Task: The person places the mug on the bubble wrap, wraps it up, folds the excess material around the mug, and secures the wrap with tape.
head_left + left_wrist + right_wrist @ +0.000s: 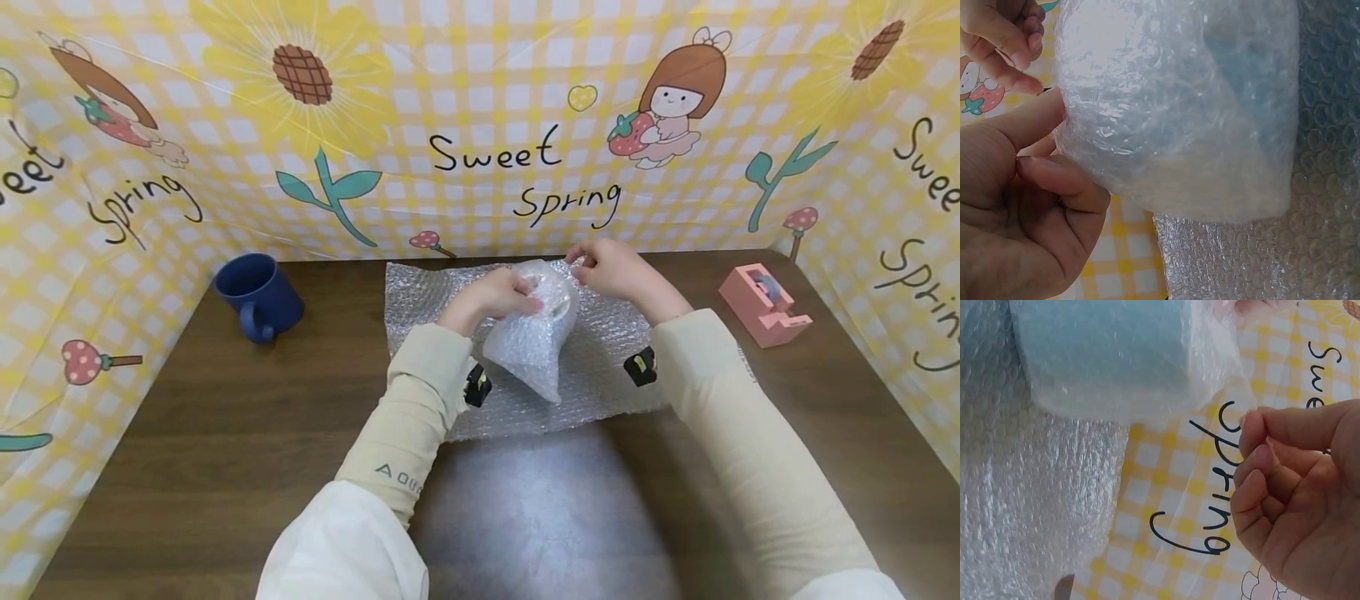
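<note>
A bubble-wrapped bundle [525, 350] stands on a flat sheet of bubble wrap [611, 333] near the back of the table. Through its layers, something light blue shows in the right wrist view; its kind is hidden. My left hand [495, 293] pinches the gathered wrap at the bundle's top with thumb and fingers. Just to the right, my right hand [617, 271] holds a thin clear film [1238, 384] between thumb and index finger, drawn out from the bundle. Whether that film is tape or the wrap's corner, I cannot tell.
A dark blue mug [258, 296] stands at the back left of the wooden table [225, 467]. At the back right is a pink tape dispenser [761, 308] with a roll in it. Printed yellow checked cloth [480, 100] walls off the back and both sides.
</note>
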`<state>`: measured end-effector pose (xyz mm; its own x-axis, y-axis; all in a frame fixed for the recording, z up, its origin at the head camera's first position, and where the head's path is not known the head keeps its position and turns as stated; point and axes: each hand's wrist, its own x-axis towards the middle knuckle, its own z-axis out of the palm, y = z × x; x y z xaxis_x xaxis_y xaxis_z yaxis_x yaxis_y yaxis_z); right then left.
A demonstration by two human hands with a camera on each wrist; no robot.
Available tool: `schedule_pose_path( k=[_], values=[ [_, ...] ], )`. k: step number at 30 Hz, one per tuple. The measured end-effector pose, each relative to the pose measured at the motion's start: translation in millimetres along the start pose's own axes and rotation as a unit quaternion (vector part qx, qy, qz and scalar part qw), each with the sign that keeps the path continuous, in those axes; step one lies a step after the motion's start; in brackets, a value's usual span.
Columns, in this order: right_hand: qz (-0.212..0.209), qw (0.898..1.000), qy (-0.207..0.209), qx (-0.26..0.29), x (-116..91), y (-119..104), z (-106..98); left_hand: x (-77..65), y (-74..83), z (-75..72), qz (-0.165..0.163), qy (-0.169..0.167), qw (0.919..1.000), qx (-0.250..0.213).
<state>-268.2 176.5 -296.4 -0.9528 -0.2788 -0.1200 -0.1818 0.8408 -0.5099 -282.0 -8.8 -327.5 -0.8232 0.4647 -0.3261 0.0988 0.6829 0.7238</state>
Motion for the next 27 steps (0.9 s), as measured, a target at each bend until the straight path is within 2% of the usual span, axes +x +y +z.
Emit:
schedule_pose_path(
  k=[8,11,18,27],
  values=[
    [0.007,1.000,0.018,-0.002,8.0,3.0,4.1,-2.1,1.8,-0.1,-0.012,-0.009,0.9996,0.022],
    [0.017,1.000,0.026,-0.002,10.0,2.8,5.2,-2.6,2.4,-0.5,-0.019,-0.013,0.9996,0.014],
    [0.060,0.995,0.050,0.061,12.5,8.2,11.9,-4.6,1.9,-0.9,-0.031,-0.016,0.9994,-0.004],
    [0.078,0.990,0.087,0.072,14.4,18.5,29.6,-5.6,0.1,-0.2,-0.029,-0.011,0.9993,-0.022]
  ],
)
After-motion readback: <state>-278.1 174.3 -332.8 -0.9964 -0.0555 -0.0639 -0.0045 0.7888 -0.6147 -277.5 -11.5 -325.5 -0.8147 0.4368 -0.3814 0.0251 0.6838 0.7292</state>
